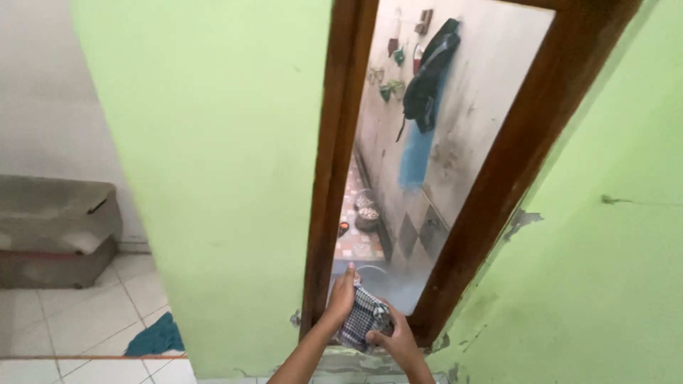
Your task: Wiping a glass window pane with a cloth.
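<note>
Checked cloth [364, 318], soft, bunched | left hand [341, 295], right hand [398, 340] both gripping it | wooden doorframe [334, 163]

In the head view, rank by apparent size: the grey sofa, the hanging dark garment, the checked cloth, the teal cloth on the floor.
1. Sofa
2. Garment
3. Checked cloth and teal cloth: look alike, unranked; hands partly cover the checked one.

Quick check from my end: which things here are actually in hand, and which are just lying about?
In hand:
- checked cloth, held by left hand and right hand

Lying about:
- teal cloth on the tiled floor
- dark bag hanging on the far wall
- pots on the floor beyond the door frame
</note>
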